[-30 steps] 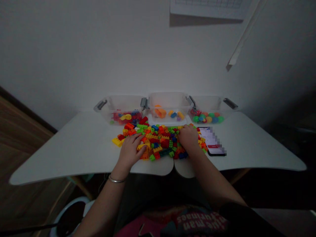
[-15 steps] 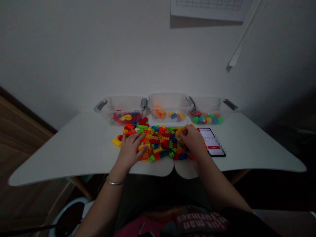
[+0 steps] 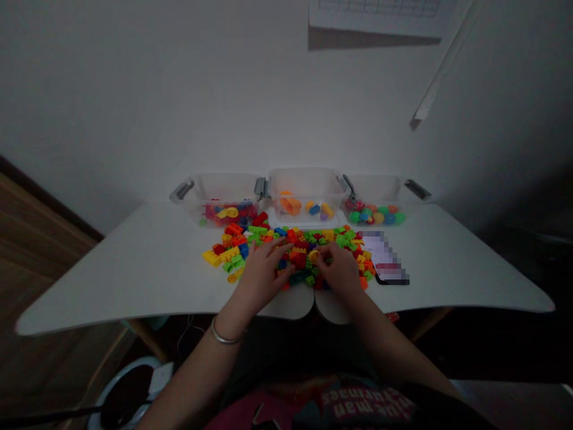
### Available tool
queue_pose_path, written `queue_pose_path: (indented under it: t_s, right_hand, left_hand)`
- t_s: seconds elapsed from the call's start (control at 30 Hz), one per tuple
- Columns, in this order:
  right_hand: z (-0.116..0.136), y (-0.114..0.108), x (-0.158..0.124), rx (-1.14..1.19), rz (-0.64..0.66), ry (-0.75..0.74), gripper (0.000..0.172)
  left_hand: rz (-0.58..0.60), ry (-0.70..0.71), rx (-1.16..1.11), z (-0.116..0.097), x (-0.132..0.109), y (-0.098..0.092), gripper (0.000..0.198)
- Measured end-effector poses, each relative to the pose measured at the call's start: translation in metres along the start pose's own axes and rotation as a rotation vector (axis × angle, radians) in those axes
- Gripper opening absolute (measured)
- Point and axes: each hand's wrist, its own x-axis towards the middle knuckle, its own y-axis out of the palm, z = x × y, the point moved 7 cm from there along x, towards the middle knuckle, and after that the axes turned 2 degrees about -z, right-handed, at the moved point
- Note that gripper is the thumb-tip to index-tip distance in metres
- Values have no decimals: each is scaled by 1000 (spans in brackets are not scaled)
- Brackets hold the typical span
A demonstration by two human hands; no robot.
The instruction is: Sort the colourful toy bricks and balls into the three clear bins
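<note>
Left hand (image 3: 263, 270), right hand (image 3: 341, 270) (amid bricks (image 3: 301, 246))

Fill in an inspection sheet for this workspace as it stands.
Surface: white table, with two rounded lobes at its near edge.
Job's things: loose pile of coloured bricks mid-table; three clear bins along the wall, each holding coloured pieces.
Clutter: phone lying right of the pile.
Hands: left hand lies open on the bricks; right hand has its fingers at a yellow round piece, grip unclear.
Cables: what looks like a dark cord on the floor, lower left.
Surroundings: plain wall; paper sheet hung high.
</note>
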Motion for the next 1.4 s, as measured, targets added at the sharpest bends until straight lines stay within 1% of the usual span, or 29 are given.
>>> queue_pose_path:
  t_s: [0.03, 0.1, 0.17, 0.23, 0.37, 0.5, 0.6, 0.67, 0.73, 0.83, 0.9, 0.97, 1.03, 1.07, 1.17, 1.27, 1.4]
  right_hand:
    - [3, 0, -1, 10, -14, -28, 6]
    - [9, -2, -4, 61, -56, -91, 5]
    - [13, -5, -7, 119, -102, -138, 7]
    - [14, -8, -8, 165, -138, -144, 10]
    - [9, -9, -6, 242, -150, -126, 10]
    - [6, -3, -4, 274, -127, -144, 10]
    - [6, 0, -4, 289, -102, -174, 14]
    - [9, 0, -6, 281, -94, -217, 20]
    - [14, -2, -9, 254, -81, -288, 25]
    - [23, -4, -15, 195, -37, -411, 32]
    - [29, -3, -19, 151, 0, -481, 36]
    - [34, 0, -22, 111, 46, -547, 38]
    - [38, 4, -25, 85, 94, -600, 38]
    - [40, 6, -25, 77, 112, -619, 37]
    - [42, 13, -25, 61, 149, -640, 38]
    - [41, 17, -23, 54, 174, -631, 37]
    - [40, 18, -20, 92, 179, -616, 34]
  left_hand:
    - [14, 20, -31, -9, 3, 3, 41]
    - [26, 14, -56, -23, 8, 8, 34]
    - [32, -17, -54, -31, 14, 11, 27]
    - [24, -29, -55, -35, 18, 13, 22]
    - [12, -43, -143, -34, 24, 16, 21]
    - [9, -66, -254, -29, 28, 22, 26]
    - [-12, -99, -347, -22, 31, 22, 24]
    - [-34, -133, -408, -14, 34, 18, 20]
    - [-95, -181, -441, 1, 37, 8, 16]
    - [-242, -243, -523, 29, 45, -14, 14]
    - [-371, -291, -626, 52, 50, -31, 15]
    - [-460, -351, -672, 75, 55, -45, 16]
    - [-561, -431, -659, 98, 58, -57, 18]
    - [-610, -447, -636, 107, 59, -63, 21]
    - [-720, -443, -494, 124, 59, -78, 25]
    - [-728, -396, -306, 128, 61, -90, 29]
    - [-625, -289, 25, 123, 68, -98, 32]
